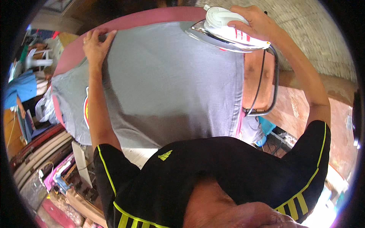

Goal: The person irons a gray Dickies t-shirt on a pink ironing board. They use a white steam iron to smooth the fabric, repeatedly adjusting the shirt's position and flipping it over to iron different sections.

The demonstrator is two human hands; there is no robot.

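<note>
A grey shirt (pixel 167 76) lies spread over a padded ironing board (pixel 152 17) with a dull red cover. On the shirt's left part a red and yellow emblem (pixel 86 110) shows, partly hidden behind my left forearm. My left hand (pixel 97 45) rests at the far left edge of the cloth, thumb and fingers apart. At the far right, my right hand (pixel 254 23) is wrapped round the handle of a white clothes iron (pixel 224 32). The iron's shiny soleplate side is over the far right edge of the shirt, its tip pointing left.
A black cord (pixel 261 81) hangs from the iron's rear past the board's brown iron rest (pixel 258 76), which has a dark metal frame (pixel 276 87). Clutter lies on the left: a clear plastic bag (pixel 46 106), blue cloth (pixel 23 87) and stacked boards (pixel 42 148). A turquoise object (pixel 267 125) stands below right.
</note>
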